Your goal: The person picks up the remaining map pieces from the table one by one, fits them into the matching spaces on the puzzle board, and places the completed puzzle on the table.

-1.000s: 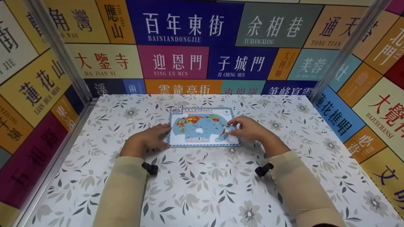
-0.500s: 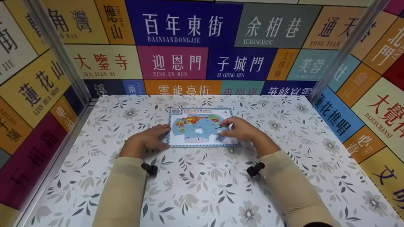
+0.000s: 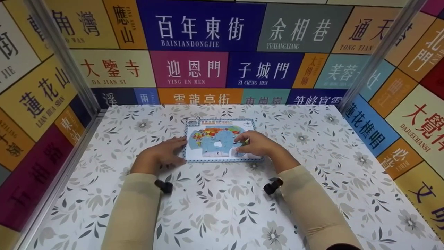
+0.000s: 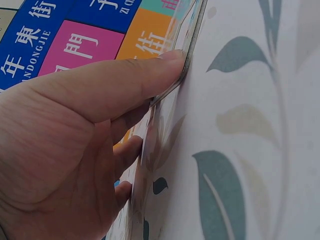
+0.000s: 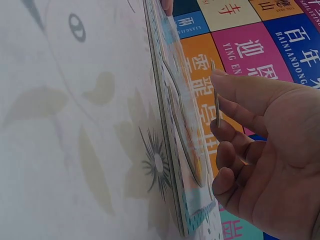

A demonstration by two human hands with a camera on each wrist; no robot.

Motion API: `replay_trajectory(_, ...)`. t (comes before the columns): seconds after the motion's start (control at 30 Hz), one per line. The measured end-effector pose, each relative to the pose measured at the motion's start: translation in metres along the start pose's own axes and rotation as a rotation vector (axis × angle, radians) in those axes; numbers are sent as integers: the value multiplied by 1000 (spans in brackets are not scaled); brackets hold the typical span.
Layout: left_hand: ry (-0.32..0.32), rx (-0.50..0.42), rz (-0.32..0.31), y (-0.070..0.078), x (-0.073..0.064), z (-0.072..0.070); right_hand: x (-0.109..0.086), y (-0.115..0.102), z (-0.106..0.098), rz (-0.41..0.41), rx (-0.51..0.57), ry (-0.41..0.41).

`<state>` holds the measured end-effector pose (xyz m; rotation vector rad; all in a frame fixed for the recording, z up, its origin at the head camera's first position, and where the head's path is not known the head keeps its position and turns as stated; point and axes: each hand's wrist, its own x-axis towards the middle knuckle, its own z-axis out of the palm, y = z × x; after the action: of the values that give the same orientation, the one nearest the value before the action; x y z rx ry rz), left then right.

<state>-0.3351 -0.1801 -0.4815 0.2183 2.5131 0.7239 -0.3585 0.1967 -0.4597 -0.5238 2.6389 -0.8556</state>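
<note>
Right hand (image 3: 258, 143) pinches a thin puzzle piece (image 5: 216, 102) between thumb and fingertips, over the right part of a map board (image 3: 192, 155) (the right wrist view shows the piece only edge-on). Left hand (image 3: 164, 151), its fingers loosely extended, touches the board's left side, thumb at the near corner. The board lies flat on a flower-patterned table (image 3: 215, 194), a small white patch showing amid the map's blue.

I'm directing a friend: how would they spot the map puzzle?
Start at the white flowered table. On it, touched by the left hand and partly hidden by the right hand, lies a map puzzle. Its dotted blue border sets it apart from the table's grey leaf pattern.
</note>
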Motion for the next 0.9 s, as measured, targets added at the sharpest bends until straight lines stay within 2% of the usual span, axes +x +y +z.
replay_trajectory(0.2,4,-13,-4,-2,0,0,5,-5,5,17,-2,-18)
replay_trajectory(0.43,1,19,58,-2,-1,0,8,-4,10,-54,-10,-26)
replay_trajectory(0.9,-2,-39,-7,0,0,0,13,5,20,-93,4,-45)
